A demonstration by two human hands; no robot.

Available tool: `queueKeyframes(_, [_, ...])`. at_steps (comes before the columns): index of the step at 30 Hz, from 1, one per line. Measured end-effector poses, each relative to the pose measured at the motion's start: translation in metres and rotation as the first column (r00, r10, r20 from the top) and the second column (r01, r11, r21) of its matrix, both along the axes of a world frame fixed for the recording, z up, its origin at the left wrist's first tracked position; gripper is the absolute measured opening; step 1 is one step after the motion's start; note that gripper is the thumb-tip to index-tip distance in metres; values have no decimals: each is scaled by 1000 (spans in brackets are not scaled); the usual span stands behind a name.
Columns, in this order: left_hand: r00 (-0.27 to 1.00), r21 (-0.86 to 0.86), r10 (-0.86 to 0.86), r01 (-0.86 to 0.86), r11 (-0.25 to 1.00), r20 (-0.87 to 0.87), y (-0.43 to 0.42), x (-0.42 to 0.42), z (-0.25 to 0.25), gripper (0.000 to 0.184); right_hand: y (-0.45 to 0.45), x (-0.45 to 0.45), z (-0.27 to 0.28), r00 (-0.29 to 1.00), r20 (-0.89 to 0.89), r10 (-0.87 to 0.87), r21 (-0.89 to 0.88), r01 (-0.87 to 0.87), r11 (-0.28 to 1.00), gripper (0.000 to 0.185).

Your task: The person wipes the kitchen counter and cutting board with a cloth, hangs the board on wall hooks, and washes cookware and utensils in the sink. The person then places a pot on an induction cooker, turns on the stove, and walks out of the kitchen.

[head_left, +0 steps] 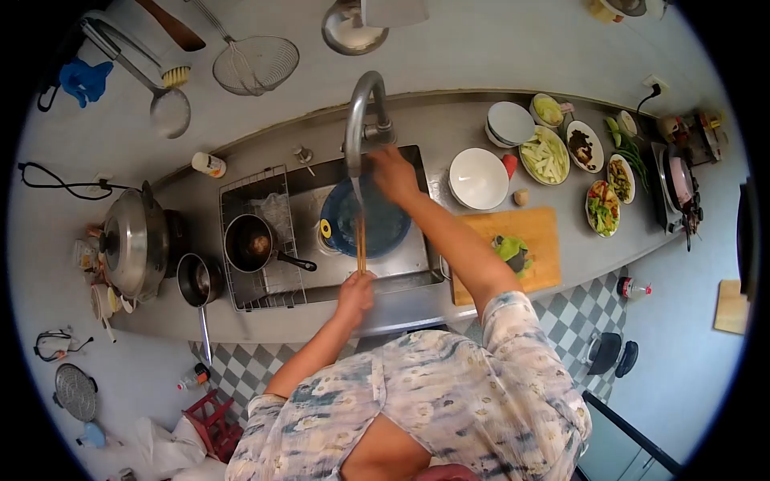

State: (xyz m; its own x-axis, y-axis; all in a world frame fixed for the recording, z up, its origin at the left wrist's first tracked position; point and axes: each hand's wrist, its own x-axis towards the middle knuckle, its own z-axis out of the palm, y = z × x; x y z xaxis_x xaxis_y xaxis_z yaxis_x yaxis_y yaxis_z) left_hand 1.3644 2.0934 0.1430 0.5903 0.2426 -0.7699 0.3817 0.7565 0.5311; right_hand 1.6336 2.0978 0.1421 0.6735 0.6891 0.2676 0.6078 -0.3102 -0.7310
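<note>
Chopsticks (361, 244) stick out from my left hand (355, 295), whose fingers are wrapped round them at the sink's front edge. Their far ends reach over a blue basin (385, 224) standing in the steel sink (425, 274). A thin stream of water runs from the faucet (354, 120) toward the basin. At the faucet's base is my right hand (393, 176), its fingers curled and partly hidden; what they grip does not show. A round yellow-and-black item (326, 228) sits at the basin's left rim.
A wire rack (241, 298) bears a small black pot (249, 243); another pan (199, 280) stands left of it. To the right are a cutting board (545, 256) with green peelings, a white bowl (479, 179) and several dishes of cut vegetables. A large lidded pot (136, 240) occupies the left end.
</note>
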Motion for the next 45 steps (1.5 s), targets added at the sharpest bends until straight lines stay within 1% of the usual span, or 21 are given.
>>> queueKeyframes(2, [1000, 14, -3, 3, 1000, -22, -2, -4, 0, 14, 35, 9, 14, 987, 110, 117, -9, -117, 993, 29])
queueKeyframes(4, [999, 19, -31, 32, 999, -41, -8, -10, 4, 15, 61, 22, 2, 896, 317, 310, -96, -295, 951, 31])
queueKeyframes(6, [999, 7, -31, 31, 999, -22, -12, -14, 7, 13, 79, 30, -3, 890, 165, 424, -374, -341, 862, 32])
queueKeyframes(9, [1000, 10, -7, 8, 1000, -28, -12, -24, 18, 10, 82, 38, 7, 880, 156, 448, -568, -291, 770, 32])
queueKeyframes(12, [1000, 11, 11, -11, 1000, -18, -7, -39, 22, 10, 51, 35, 10, 903, 128, 409, -317, -354, 880, 30])
queueKeyframes(15, [1000, -12, 15, -15, 1000, -13, -5, -54, 24, 10, 21, 0, 6, 949, 201, 241, 31, -252, 967, 27])
queueKeyframes(18, [996, -15, -84, 84, 996, -1, -11, -54, 31, 10, -27, -48, -3, 977, -209, -26, 43, 36, 998, 26])
queueKeyframes(20, [981, 67, -193, 191, 979, 12, -18, -51, 33, 11, -62, -73, -35, 985, -161, -61, 131, 83, 988, 27])
queueKeyframes(22, [952, 210, -304, 292, 933, 24, -20, -37, 31, 14, -110, -95, -17, 972, -209, -112, 168, 148, 975, 26])
queueKeyframes(24, [915, 392, -402, 366, 844, 11, -23, -21, 24, 18, -156, -105, -3, 912, -336, -237, 240, 326, 914, 27])
queueKeyframes(27, [901, 541, -432, 352, 764, 24, -30, 13, 27, 22, -238, -88, 22, 842, -59, -537, 105, 540, 835, 32])
queueKeyframes(29, [894, 623, -444, 313, 717, 62, -33, 41, 19, 24, -280, -78, 19, 780, 183, -599, -76, 619, 782, 37])
queueKeyframes(31, [911, 626, -403, 262, 735, 91, -40, 73, 15, 27, -304, -78, 9, 692, 464, -553, -242, 699, 673, 42])
queueKeyframes(32, [918, 630, -382, 237, 740, 103, -42, 90, 15, 29, -315, -75, -6, 740, 436, -512, -272, 651, 709, 44])
queueKeyframes(34, [951, 506, -271, 164, 847, 146, -49, 121, 19, 32, -329, -59, -32, 826, 380, -416, -320, 539, 779, 49])
queueKeyframes(36, [970, 426, -186, 104, 899, 156, -54, 152, 15, 35, -322, -46, -39, 851, -26, -524, -326, 489, 809, 49])
queueKeyframes(37, [976, 411, -162, 88, 907, 149, -56, 167, 8, 36, -315, -46, -39, 805, -237, -544, -329, 461, 824, 49])
queueKeyframes(39, [987, 341, -74, 22, 940, 143, -64, 199, 6, 36, -290, -57, -31, 886, 64, -459, -328, 453, 829, 51])
queueKeyframes(41, [991, 335, -67, 25, 942, 116, -70, 225, 1, 36, -271, -57, -18, 959, 48, -280, -349, 279, 895, 50])
queueKeyframes(44, [994, 293, -55, 24, 956, 97, -67, 254, -21, 25, -272, -48, -28, 986, -131, -102, -159, 81, 984, 50])
queueKeyframes(45, [995, 307, -54, 26, 951, 83, -68, 259, -31, 23, -278, -41, -38, 950, -285, -128, -33, 123, 992, 47])
